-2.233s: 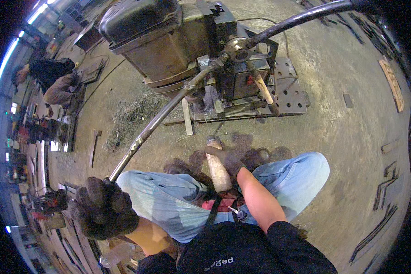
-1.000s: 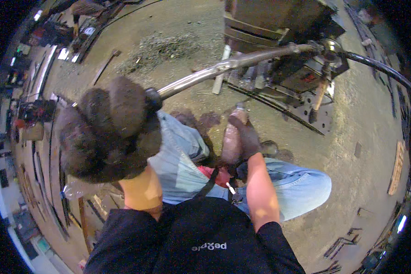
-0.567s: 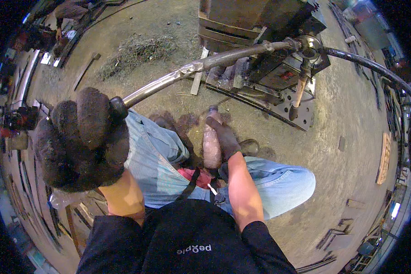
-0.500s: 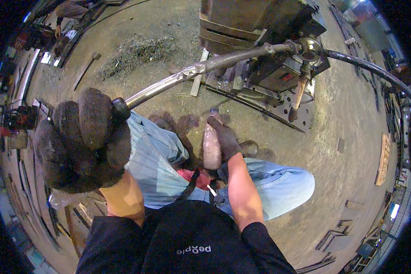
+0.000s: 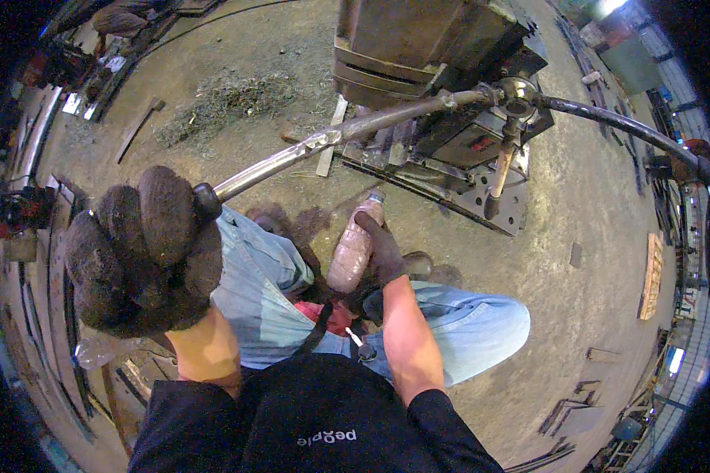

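Bottle (image 5: 351, 256): cloudy, pinkish, in our grip above or on the floor (image 5: 544, 260) between our legs (image 5: 465, 323) – we cannot tell whether its base rests on anything. It tilts, neck toward the machine (image 5: 418, 47), apart from it.
Right hand (image 5: 383, 248): gloved, its fingers curled around the bottle's upper part, the thumb side near the neck.
Lever (image 5: 292, 154): a bare bar running from the hub (image 5: 518, 96) to our left, ending in a dark knob (image 5: 207, 201).
Left hand (image 5: 146, 256): gloved, its fingers wrapped tightly about the lever's end beside the knob.
Step at bottle and lever: we judge that we are working the lever with one hand while the other has the bottle ready.
Next move at bottle and lever: it seems to call for steady, even pressure on the lever, and for a firm but unsqueezing hold on the bottle until its neck is aimed.
Bottle, against half a second ago: then it stood nearly straight up the view; now its base has swung left and it slants.
Lever and machine, against that frame: both sit slightly farther left in view – perhaps only our head turning. The left hand's grip looks the same.
Beyond the lever: a heap of shavings (image 5: 237, 102) lies on the floor left of the machine.
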Motion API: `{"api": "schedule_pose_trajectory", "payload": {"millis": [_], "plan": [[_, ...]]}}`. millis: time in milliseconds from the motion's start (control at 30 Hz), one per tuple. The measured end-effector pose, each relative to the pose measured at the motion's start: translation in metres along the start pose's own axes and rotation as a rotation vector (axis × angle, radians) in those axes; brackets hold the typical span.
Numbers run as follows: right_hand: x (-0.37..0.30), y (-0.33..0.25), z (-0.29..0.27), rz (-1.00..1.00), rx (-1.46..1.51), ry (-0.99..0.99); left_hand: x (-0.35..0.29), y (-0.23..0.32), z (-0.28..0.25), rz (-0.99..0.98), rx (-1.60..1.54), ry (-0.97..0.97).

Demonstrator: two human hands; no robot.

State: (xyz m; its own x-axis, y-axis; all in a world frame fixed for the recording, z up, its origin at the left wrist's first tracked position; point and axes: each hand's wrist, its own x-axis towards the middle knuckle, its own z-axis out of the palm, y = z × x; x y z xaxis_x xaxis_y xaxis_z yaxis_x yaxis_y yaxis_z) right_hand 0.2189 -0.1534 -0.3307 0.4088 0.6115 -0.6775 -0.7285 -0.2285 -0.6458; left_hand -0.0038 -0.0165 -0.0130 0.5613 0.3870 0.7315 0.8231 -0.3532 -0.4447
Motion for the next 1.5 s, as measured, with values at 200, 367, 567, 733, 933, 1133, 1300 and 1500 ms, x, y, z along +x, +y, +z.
{"api": "schedule_pose_trajectory", "payload": {"millis": [200,367,567,733,933,1133,1300,1500], "plan": [[0.003,0.002,0.0,0.058,-0.033,-0.019,-0.004,0.0,0.0,-0.013,-0.004,-0.011],[0.006,0.003,-0.004,0.132,-0.086,-0.011,-0.007,0.001,0.001,-0.022,-0.013,-0.012],[0.017,0.009,-0.004,0.194,-0.242,-0.002,-0.009,-0.004,0.004,-0.03,-0.017,-0.014],[0.031,0.047,-0.023,-0.185,-0.508,-0.079,-0.003,0.005,0.007,-0.008,-0.041,0.012],[0.035,0.03,-0.027,-0.253,-0.521,-0.019,-0.033,-0.014,0.03,-0.02,0.075,-0.06],[0.012,0.012,-0.022,-0.147,-0.299,-0.039,-0.071,-0.007,0.079,0.12,0.432,-0.098],[0.001,0.008,-0.01,-0.12,-0.234,-0.054,-0.072,-0.009,0.074,0.014,0.225,-0.242],[0.001,0.006,0.005,-0.104,-0.226,-0.08,-0.061,-0.009,0.061,0.002,0.097,-0.203]]}}
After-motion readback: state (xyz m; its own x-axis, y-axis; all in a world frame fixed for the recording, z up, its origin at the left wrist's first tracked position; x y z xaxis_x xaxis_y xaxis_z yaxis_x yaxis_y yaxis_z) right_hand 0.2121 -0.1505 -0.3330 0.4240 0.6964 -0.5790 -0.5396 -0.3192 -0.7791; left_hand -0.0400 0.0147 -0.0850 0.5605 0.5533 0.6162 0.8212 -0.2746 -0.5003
